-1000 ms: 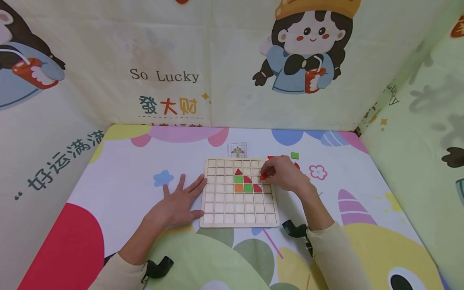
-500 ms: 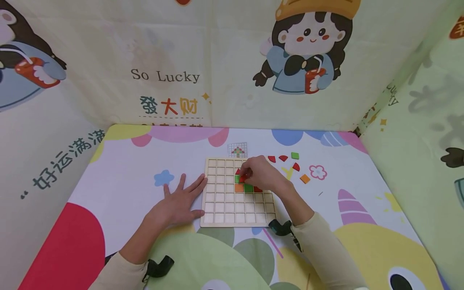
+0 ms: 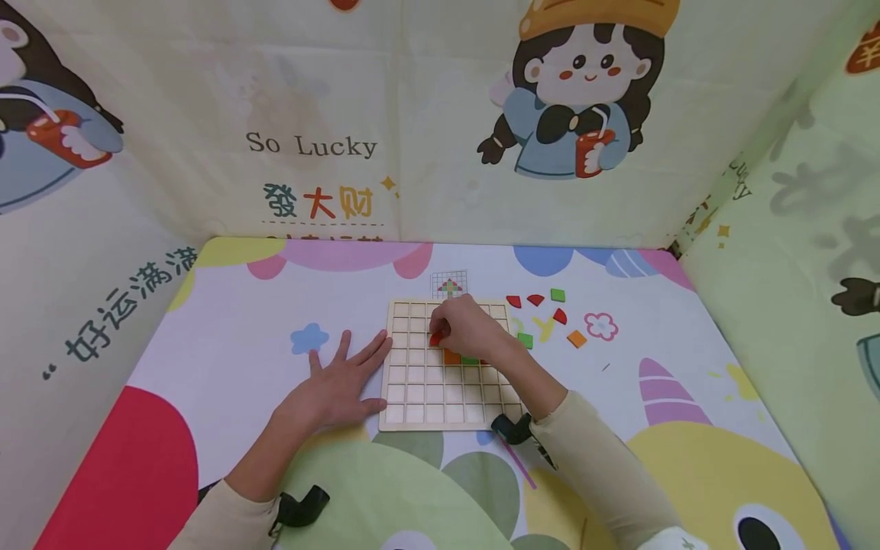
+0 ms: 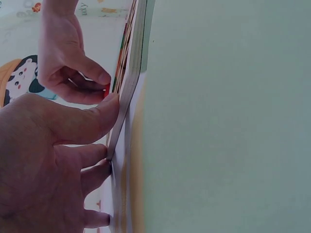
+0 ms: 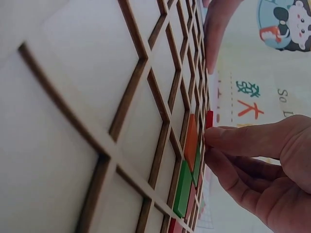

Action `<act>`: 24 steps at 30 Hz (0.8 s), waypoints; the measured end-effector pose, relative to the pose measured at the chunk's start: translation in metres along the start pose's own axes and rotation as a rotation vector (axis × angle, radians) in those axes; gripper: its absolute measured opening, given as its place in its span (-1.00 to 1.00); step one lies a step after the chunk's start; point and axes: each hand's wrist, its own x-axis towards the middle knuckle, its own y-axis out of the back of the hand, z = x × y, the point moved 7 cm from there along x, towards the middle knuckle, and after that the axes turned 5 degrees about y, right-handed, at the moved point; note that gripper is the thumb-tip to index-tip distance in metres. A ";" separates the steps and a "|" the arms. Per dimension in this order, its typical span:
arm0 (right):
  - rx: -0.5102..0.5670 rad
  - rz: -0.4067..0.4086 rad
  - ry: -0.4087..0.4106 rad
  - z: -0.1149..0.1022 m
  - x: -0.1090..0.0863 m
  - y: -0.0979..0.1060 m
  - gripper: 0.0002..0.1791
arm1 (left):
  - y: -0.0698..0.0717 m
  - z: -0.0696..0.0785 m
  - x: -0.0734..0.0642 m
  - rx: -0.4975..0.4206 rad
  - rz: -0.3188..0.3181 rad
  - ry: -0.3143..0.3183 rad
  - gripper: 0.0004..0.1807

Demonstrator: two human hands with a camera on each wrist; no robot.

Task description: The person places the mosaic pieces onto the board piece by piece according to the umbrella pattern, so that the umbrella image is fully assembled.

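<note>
A wooden grid board (image 3: 416,394) lies on the table. My left hand (image 3: 341,389) rests at its left side with fingers spread; the thumb and fingertips touch the board's edge. Over the upper middle of the grid, my right hand (image 3: 470,327) pinches a small red piece (image 5: 209,119) between thumb and fingers, right at the cells. Set in the grid beneath that hand are an orange square (image 3: 451,357) and a green square (image 5: 182,188), with a red piece (image 5: 175,226) beyond. The hand hides the other placed pieces in the head view.
Right of the board lie loose pieces: several red ones, including a rounded red piece (image 3: 560,315), a green square (image 3: 558,295), another green square (image 3: 525,341) and an orange square (image 3: 577,338). A printed grid picture (image 3: 450,283) sits behind the board. Printed cloth walls surround the table.
My right hand has moved left across the board, from its right edge to the upper middle, carrying the red piece. The left hand has stayed in place.
</note>
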 end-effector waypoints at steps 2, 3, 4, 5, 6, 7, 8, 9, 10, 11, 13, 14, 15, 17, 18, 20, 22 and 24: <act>-0.003 -0.003 -0.010 0.000 0.002 -0.002 -0.86 | 0.000 0.000 0.000 0.001 0.002 0.001 0.01; -0.004 -0.003 -0.014 -0.001 0.003 -0.003 -0.85 | 0.000 0.001 0.000 0.001 0.003 0.001 0.01; -0.008 -0.004 -0.016 -0.001 0.004 -0.004 -0.86 | 0.000 0.001 0.000 0.000 0.004 0.002 0.01; -0.013 -0.006 -0.017 -0.001 0.004 -0.005 -0.86 | 0.000 0.001 -0.001 0.001 0.005 0.002 0.01; -0.019 -0.006 -0.018 -0.002 0.004 -0.005 -0.86 | 0.001 0.001 -0.001 0.001 0.006 0.002 0.01; -0.026 -0.007 -0.017 -0.002 0.004 -0.006 -0.87 | 0.001 0.002 -0.001 0.002 0.007 0.002 0.01; -0.033 -0.008 -0.015 -0.002 0.005 -0.006 -0.88 | 0.001 0.002 -0.002 0.002 0.008 0.002 0.00; -0.039 -0.009 -0.014 -0.003 0.005 -0.007 -0.89 | 0.001 0.002 -0.002 0.002 0.008 0.001 0.00; -0.041 -0.012 -0.015 -0.003 0.005 -0.007 -0.90 | 0.001 0.002 -0.002 0.003 0.008 0.001 0.00; -0.042 -0.015 -0.018 -0.004 0.005 -0.007 -0.91 | 0.001 0.002 -0.002 0.005 0.009 0.000 0.00; -0.045 -0.020 -0.022 -0.004 0.005 -0.008 -0.92 | 0.002 0.003 -0.002 0.005 0.010 -0.001 0.00; -0.045 -0.023 -0.025 -0.004 0.005 -0.009 -0.92 | 0.002 0.003 -0.002 0.004 0.009 -0.001 0.00; -0.046 -0.026 -0.029 -0.005 0.005 -0.009 -0.92 | 0.002 0.003 -0.002 0.003 0.008 -0.001 0.00; -0.054 -0.030 -0.033 -0.005 0.005 -0.009 -0.92 | 0.002 0.003 -0.003 0.002 0.007 -0.002 0.00; -0.057 -0.032 -0.034 -0.006 0.005 -0.009 -0.92 | 0.002 0.003 -0.003 0.000 0.005 -0.002 0.00; -0.063 -0.033 -0.036 -0.005 0.005 -0.009 -0.92 | 0.002 0.004 -0.004 0.000 0.002 -0.002 0.00; -0.064 -0.034 -0.039 -0.005 0.005 -0.009 -0.92 | 0.003 0.004 -0.004 0.000 0.003 -0.004 0.00; -0.060 -0.034 -0.041 -0.005 0.005 -0.009 -0.92 | 0.003 0.004 -0.005 0.002 0.007 -0.006 0.00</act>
